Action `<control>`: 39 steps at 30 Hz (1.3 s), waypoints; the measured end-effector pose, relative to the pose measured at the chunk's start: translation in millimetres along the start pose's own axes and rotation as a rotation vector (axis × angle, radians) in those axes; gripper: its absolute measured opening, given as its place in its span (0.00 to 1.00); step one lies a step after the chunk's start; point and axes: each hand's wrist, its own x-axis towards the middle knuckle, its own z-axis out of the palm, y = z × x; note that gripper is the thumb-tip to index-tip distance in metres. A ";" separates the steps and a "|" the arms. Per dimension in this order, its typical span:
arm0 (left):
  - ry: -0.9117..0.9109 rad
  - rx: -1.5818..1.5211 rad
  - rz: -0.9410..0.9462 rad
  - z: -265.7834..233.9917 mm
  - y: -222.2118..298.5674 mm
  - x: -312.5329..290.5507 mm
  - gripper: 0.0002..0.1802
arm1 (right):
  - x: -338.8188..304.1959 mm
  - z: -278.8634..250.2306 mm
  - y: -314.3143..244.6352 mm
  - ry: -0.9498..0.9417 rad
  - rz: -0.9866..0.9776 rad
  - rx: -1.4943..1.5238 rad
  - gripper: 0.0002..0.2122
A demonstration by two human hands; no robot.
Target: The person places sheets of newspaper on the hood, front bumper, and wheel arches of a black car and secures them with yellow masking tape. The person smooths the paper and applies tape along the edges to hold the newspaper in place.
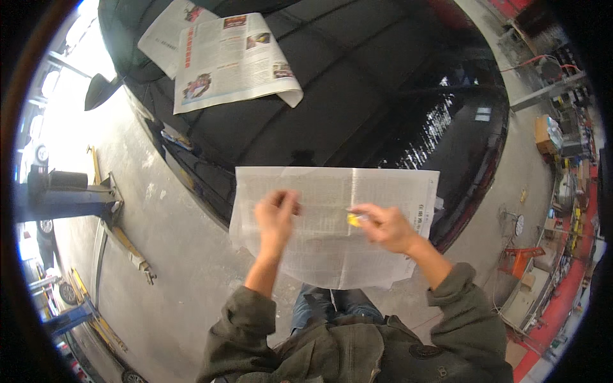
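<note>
- Left hand: over the left half of the newspaper sheet. Fingers curled and bunched, thumb side turned inward, so partly closed. Can't tell if the fingertips grip anything or touch the paper.
- Right hand: over the right half of the same sheet, just right of its centre crease. Fingers bent, closed on a small yellow item, pinched at the fingertips. Too blurred to say what kind of item.
- Hands well apart, roughly level, the crease between them and nearer the right one.
- Sheet position: in front of the person, spread wide, top edge straight and lying across the near end of the black car. Bottom edge curves down to the person's jeans. Can't tell how much of it rests on the bodywork.
- Print on the sheet is mostly faint; darker characters run along its right edge.
- Second newspaper: on the car, upper left, colour photos showing, lower right corner curled. Lies over another paper, which sticks out on its left.
- Both forearms come up from below, dark green sleeves pushed back off the wrists.
- Car mirror sticks out at upper left; blue lift stands on the concrete floor to the left.
- Right side: cardboard box and an orange stand among shop clutter.
</note>
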 end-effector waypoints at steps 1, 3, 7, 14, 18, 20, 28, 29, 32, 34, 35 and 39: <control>0.089 0.003 -0.083 -23.4 1.8 15.7 0.09 | 0.4 -12.6 1.1 -0.031 0.066 -0.063 0.20; 0.085 -0.049 -0.090 -51.8 8.8 25.9 0.09 | 1.6 -30.9 1.7 0.053 0.036 0.156 0.20; -0.288 -0.172 -0.133 -23.7 16.4 8.1 0.16 | 11.8 -22.7 -5.3 0.128 -0.030 0.379 0.19; -0.299 -0.184 -0.047 32.9 9.6 -9.6 0.18 | 40.4 13.8 -21.9 0.011 -0.187 0.161 0.21; -0.297 -0.161 -0.105 18.3 1.4 -1.1 0.11 | 47.1 15.8 -26.6 -0.043 -0.184 0.074 0.20; -0.188 -0.066 -0.063 2.8 -3.5 15.2 0.09 | 48.5 5.2 -24.4 -0.039 -0.171 -0.127 0.18; 0.305 0.194 0.115 -99.6 -28.6 92.0 0.10 | 61.4 -54.1 12.3 0.235 -0.064 -0.641 0.10; 0.356 0.216 0.113 -98.4 -30.3 93.0 0.10 | 64.1 -52.9 14.1 0.267 -0.083 -0.652 0.10; 0.416 0.261 0.153 -91.0 -34.7 94.1 0.10 | 71.3 -47.0 13.2 0.313 -0.081 -0.648 0.10; 0.470 0.295 0.242 -86.8 -39.8 95.2 0.09 | 74.4 -45.3 10.5 0.320 -0.066 -0.634 0.11; 0.473 0.270 0.225 -85.6 -43.0 96.4 0.09 | 75.4 -45.4 9.4 0.316 -0.053 -0.656 0.11; 0.596 0.166 0.257 -86.2 -51.8 99.8 0.10 | 78.9 -44.9 9.3 0.341 -0.074 -0.710 0.11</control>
